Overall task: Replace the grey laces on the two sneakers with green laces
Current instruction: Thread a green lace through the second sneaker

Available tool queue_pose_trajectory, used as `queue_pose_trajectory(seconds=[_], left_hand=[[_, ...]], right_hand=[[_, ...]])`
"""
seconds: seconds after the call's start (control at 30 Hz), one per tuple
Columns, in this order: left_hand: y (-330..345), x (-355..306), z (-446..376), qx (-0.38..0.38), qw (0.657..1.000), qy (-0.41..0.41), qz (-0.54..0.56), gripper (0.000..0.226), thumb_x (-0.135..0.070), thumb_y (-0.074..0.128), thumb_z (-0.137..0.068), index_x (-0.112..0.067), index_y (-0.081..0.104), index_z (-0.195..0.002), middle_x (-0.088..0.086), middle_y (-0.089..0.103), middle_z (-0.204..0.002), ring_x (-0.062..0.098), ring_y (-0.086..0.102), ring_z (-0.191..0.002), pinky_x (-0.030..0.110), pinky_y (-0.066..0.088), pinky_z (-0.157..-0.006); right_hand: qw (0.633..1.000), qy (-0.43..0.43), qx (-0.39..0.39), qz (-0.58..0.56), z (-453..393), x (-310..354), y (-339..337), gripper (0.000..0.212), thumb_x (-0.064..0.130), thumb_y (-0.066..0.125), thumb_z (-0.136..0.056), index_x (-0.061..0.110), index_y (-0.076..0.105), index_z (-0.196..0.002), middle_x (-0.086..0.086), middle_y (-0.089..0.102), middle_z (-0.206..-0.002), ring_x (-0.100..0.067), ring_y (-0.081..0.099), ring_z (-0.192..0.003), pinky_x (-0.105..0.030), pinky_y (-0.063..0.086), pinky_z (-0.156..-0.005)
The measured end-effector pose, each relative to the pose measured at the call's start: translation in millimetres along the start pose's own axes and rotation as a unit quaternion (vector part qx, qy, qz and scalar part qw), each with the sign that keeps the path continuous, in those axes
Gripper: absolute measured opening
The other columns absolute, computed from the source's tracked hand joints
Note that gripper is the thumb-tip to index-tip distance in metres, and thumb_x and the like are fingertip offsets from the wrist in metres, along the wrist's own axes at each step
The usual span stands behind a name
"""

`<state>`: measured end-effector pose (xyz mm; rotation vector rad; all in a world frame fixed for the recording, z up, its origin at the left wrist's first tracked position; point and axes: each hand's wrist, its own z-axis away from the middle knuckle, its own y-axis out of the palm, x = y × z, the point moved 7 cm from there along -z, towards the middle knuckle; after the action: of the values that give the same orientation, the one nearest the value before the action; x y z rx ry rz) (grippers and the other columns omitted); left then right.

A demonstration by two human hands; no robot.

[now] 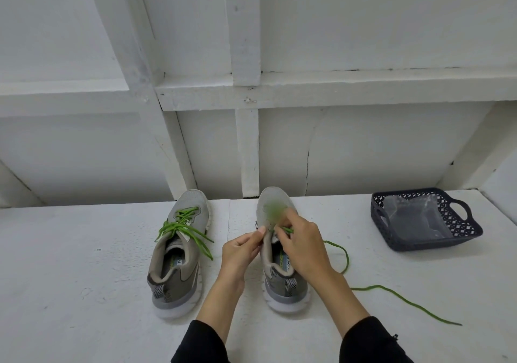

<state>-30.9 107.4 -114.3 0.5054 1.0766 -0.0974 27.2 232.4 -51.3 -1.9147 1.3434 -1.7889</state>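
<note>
Two grey sneakers stand side by side on the white bench (pixel 84 250), toes toward the wall: the left sneaker (pixel 177 253) already carries a green lace (pixel 181 227) with its ends hanging loose. Over the right sneaker (pixel 279 276) both hands work at the eyelets, the left hand (pixel 243 253) pinching the shoe's edge and the right hand (pixel 302 246) pinching a second green lace (pixel 391 301), blurred at the toe, whose tail runs off right across the bench. Well apart, a dark plastic basket (pixel 464 222) holds what seems to be a clear bag.

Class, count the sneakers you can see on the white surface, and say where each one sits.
2. One grey mesh sneaker on the left, laced green; another beside it, under both hands.
</note>
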Motion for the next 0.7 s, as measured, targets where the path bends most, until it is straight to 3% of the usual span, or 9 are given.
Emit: queue_pose_trajectory(seconds=[0.2, 0.4, 0.5, 0.63, 0.7], left_hand=[[0, -3, 1, 0.007, 1.000, 0.007, -0.013, 0.023, -0.022, 0.073, -0.084, -0.004, 0.075, -0.097, 0.011, 0.075, -0.098, 0.018, 0.071, -0.098, 0.022, 0.053, -0.087], [0, -6, 0, -0.002, 1.000, 0.023, -0.021, 0.019, -0.021, 0.074, -0.083, -0.005, 0.076, -0.092, 0.010, 0.075, -0.094, 0.017, 0.072, -0.093, 0.017, 0.054, -0.076], [-3, -5, -2, 0.001, 0.999, 0.029, -0.026, 0.022, -0.024, 0.070, -0.087, -0.005, 0.075, -0.096, 0.010, 0.075, -0.096, 0.017, 0.072, -0.094, 0.020, 0.055, -0.079], [-1, -6, -6, 0.020, 0.999, 0.029, -0.038, 0.017, -0.020, 0.066, -0.090, -0.007, 0.074, -0.097, 0.009, 0.075, -0.098, 0.018, 0.071, -0.094, 0.021, 0.054, -0.077], [2, -9, -9, 0.018, 0.996, 0.041, -0.071, 0.015, -0.019, 0.063, -0.092, -0.007, 0.073, -0.092, 0.009, 0.075, -0.094, 0.018, 0.070, -0.090, 0.022, 0.054, -0.076]], right_hand=[[1.000, 0.009, -0.005, 0.017, -1, -2, 4, 0.011, 0.031, 0.060, -0.091, 0.020, 0.058, -0.092, 0.004, 0.065, -0.087, -0.014, 0.063, -0.084, -0.033, 0.054, -0.071], [1.000, -0.001, -0.005, 0.028, -1, 5, 0, 0.011, 0.026, 0.062, -0.089, 0.028, 0.053, -0.084, 0.010, 0.064, -0.082, -0.012, 0.061, -0.079, -0.030, 0.050, -0.067], [0.999, -0.002, 0.014, 0.031, -2, 5, 3, 0.014, 0.028, 0.064, -0.088, 0.029, 0.052, -0.082, 0.010, 0.065, -0.083, -0.012, 0.061, -0.079, -0.028, 0.050, -0.067], [0.999, -0.003, 0.011, 0.033, -2, 5, 3, 0.011, 0.029, 0.063, -0.090, 0.030, 0.052, -0.086, 0.011, 0.064, -0.088, -0.010, 0.060, -0.081, -0.021, 0.046, -0.065], [0.999, -0.007, 0.009, 0.040, -1, 6, 2, 0.011, 0.027, 0.061, -0.090, 0.029, 0.052, -0.094, 0.010, 0.063, -0.093, -0.010, 0.059, -0.084, -0.024, 0.047, -0.069]])
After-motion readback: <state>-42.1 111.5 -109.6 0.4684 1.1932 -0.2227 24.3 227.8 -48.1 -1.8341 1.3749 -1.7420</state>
